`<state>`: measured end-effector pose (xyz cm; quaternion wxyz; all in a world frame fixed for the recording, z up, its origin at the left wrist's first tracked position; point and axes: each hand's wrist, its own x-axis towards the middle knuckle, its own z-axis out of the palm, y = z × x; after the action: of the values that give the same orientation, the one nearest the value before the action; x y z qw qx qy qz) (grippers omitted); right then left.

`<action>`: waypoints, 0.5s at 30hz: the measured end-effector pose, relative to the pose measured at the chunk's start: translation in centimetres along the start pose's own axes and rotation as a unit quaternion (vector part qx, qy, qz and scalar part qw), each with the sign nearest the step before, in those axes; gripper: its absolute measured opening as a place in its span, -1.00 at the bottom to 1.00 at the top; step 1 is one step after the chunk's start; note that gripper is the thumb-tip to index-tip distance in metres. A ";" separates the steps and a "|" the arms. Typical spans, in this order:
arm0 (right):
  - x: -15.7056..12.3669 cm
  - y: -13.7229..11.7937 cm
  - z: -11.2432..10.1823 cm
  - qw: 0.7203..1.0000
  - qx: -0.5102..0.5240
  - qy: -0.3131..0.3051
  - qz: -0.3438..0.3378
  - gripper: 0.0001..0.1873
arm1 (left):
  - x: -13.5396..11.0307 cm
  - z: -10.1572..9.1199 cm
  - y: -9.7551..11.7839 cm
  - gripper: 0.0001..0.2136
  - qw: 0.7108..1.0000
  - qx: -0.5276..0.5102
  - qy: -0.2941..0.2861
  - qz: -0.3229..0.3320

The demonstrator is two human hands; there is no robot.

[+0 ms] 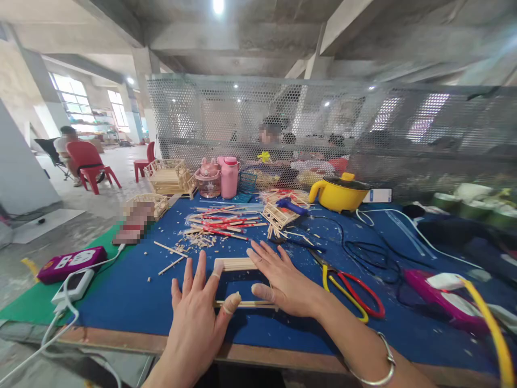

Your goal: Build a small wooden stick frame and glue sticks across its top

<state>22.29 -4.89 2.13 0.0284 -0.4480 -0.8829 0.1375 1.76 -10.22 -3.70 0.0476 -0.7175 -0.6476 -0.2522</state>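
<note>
My left hand [202,304] lies palm down with fingers spread at the left ends of the wooden sticks. White wraps cover its thumb and index fingertip. My right hand [283,280], also with fingers stretched out, rests over the right ends. Between the hands lies a flat row of pale wooden sticks [236,264]. Closer to me, a thinner group of sticks [254,304] runs parallel to it, by both thumbs. What joins the two groups under my hands is hidden. Scissors [351,291] with red and yellow handles lie right of my right hand.
Loose sticks with red wrapping [222,221], scraps and a small stick frame [280,215] lie beyond my hands. Behind stand finished-looking stick frames [169,178], a pink bottle [229,178] and a yellow pot [341,194]. Black cables [363,253] and a purple-white device [448,296] are right.
</note>
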 end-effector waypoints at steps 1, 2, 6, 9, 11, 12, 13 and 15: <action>0.0 0.0 0.0 1.000 0.005 0.000 0.001 -0.08 | 0.1 -0.2 0.0 -0.45 1.000 0.012 0.008 0.028; -0.1 0.0 -0.1 1.000 0.011 0.001 0.001 -0.08 | 0.3 -0.3 0.0 -0.41 0.997 0.026 0.020 0.064; -0.2 0.0 -0.2 1.000 0.029 0.008 -0.006 -0.07 | 1.1 -0.1 1.0 -0.28 0.969 0.073 0.057 0.229; -0.3 -0.2 -0.4 1.000 0.030 0.008 -0.004 -0.06 | 1.6 0.5 2.0 -0.20 0.957 0.078 0.036 0.277; -0.3 -0.3 -0.3 0.999 0.032 0.007 -0.002 -0.05 | 1.8 0.8 2.6 -0.15 0.959 0.072 0.011 0.273; -0.3 -0.3 -0.2 0.999 0.034 0.008 -0.003 -0.04 | 1.8 0.8 2.8 -0.14 0.962 0.069 -0.003 0.265; -0.3 -0.3 -0.1 0.999 0.038 0.010 -0.004 -0.03 | 1.9 0.8 2.9 -0.13 0.964 0.067 -0.017 0.257; -0.3 0.1 0.1 0.998 0.059 0.014 -0.011 -0.03 | 1.8 0.6 3.1 -0.12 0.968 0.066 -0.041 0.241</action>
<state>22.57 -5.11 2.01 0.0683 -0.4373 -0.8779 0.1825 4.97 -8.80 -2.68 0.1275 -0.8571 -0.4725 -0.1610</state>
